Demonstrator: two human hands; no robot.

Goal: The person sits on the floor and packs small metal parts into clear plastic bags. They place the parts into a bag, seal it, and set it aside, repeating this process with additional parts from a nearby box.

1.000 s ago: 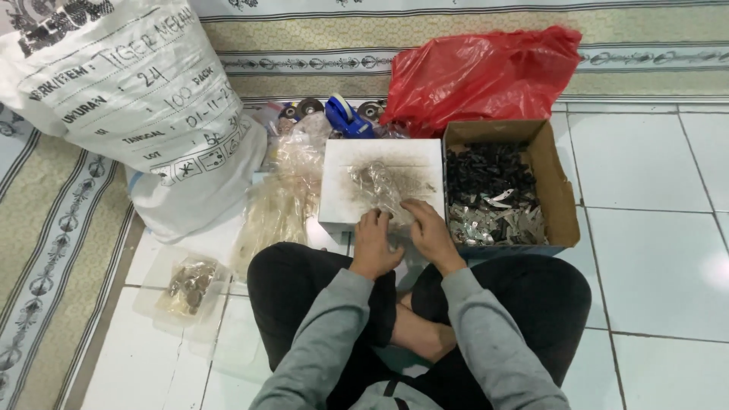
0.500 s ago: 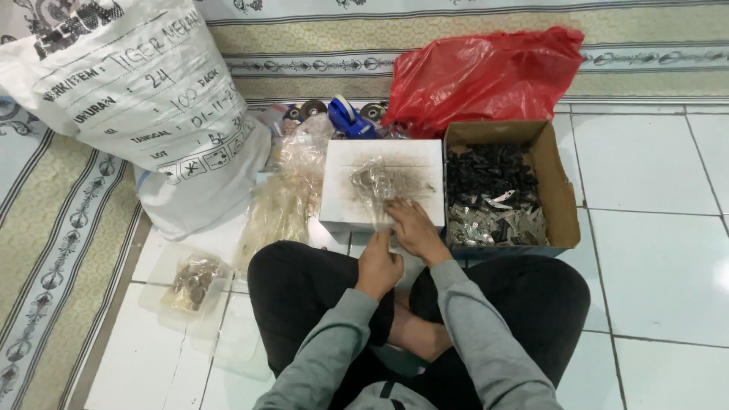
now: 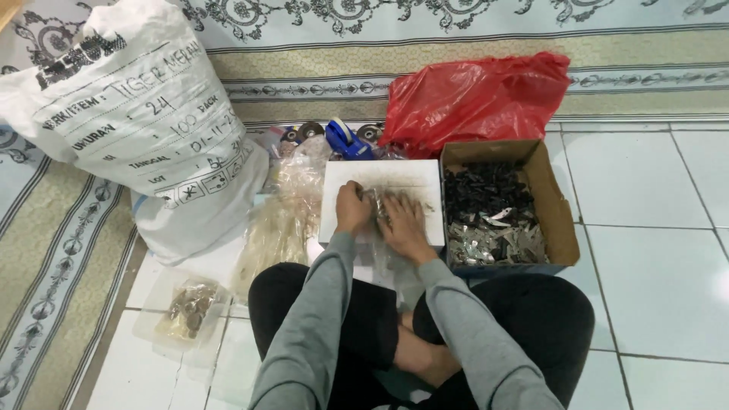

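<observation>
Both hands, left hand (image 3: 351,210) and right hand (image 3: 401,222), press curled fingers around a clear plastic bag (image 3: 377,199) on the white tray (image 3: 382,176); cardboard box (image 3: 552,205) just right of them

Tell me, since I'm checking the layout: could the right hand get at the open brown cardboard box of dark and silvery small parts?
Probably yes. The right hand rests on the white board directly beside the open brown cardboard box; the box's top is uncovered, and nothing lies between them.
</observation>
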